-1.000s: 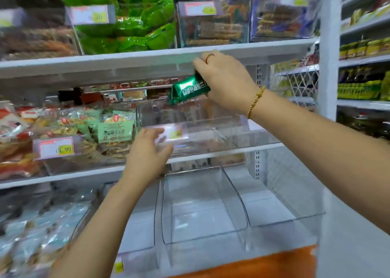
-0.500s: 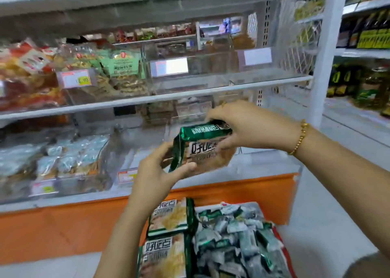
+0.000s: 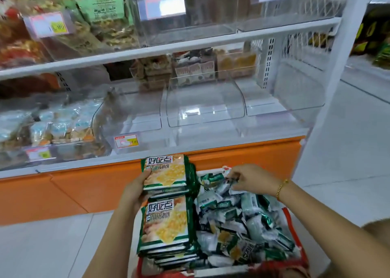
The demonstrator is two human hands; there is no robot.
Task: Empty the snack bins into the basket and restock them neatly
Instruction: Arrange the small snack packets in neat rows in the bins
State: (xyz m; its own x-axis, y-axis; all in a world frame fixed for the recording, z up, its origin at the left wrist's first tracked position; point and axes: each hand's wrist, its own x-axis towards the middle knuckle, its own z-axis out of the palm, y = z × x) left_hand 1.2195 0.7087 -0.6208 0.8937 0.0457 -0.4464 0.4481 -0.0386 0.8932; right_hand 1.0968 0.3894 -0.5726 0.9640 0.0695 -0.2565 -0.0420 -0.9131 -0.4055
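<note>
A red basket (image 3: 294, 254) stands on the floor below me. Its left half holds two stacks of green cracker packets (image 3: 166, 220); its right half holds a loose heap of small green-and-white snack packets (image 3: 238, 220). My left hand (image 3: 135, 190) grips the left edge of the far stack of cracker packets (image 3: 165, 172). My right hand (image 3: 251, 179) reaches into the far end of the loose heap, fingers curled and pinching small packets. Clear plastic bins (image 3: 205, 106) on the lowest shelf stand without goods.
An orange shelf base (image 3: 84, 184) runs across in front of the basket. Bins at the left (image 3: 52, 127) hold wrapped snacks. A white shelf upright (image 3: 329, 87) rises at the right, with tiled floor (image 3: 348, 142) beyond it.
My view dropped from the upper shelves to the basket. The green cracker packet went from the shelf bin down onto the far stack. My right hand moved across into the loose heap.
</note>
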